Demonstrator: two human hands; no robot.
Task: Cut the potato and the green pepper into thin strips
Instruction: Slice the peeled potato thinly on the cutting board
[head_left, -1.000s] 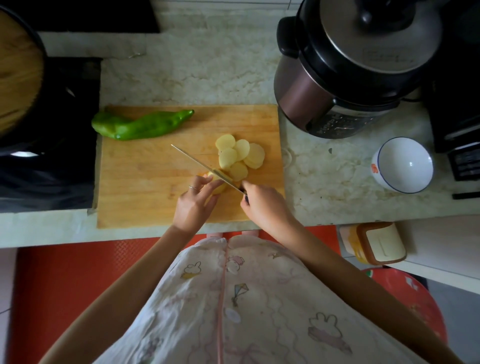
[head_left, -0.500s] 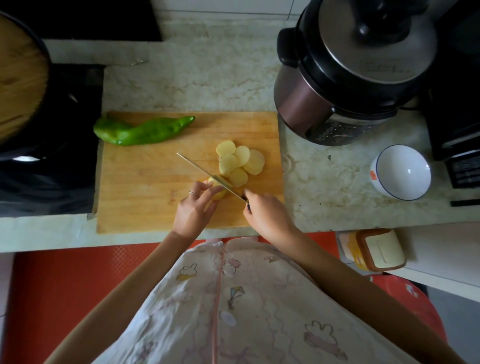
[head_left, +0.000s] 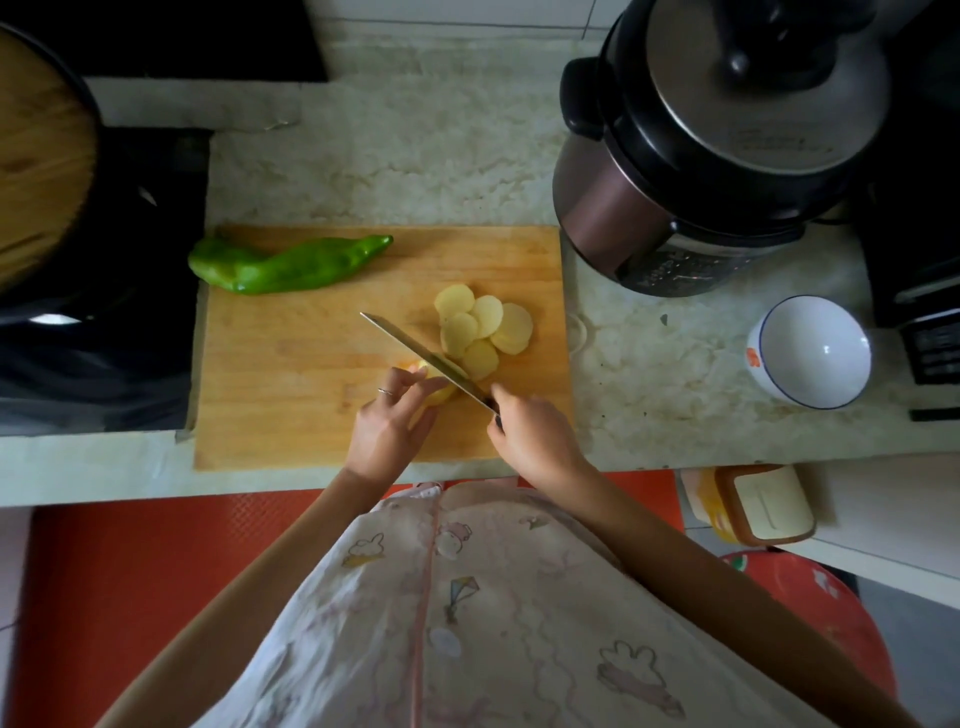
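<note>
green pepper, pale yellow potato slices

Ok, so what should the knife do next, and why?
Probably press the knife down through the potato for one more slice. The blade lies across the uncut piece, the left hand holds it, the right hand grips the handle, and round slices lie beside it.

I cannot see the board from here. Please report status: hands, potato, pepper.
Left hand holds potato piece; right hand grips knife, blade on it. Slices piled beside. Green pepper whole, clear of blade.
</note>
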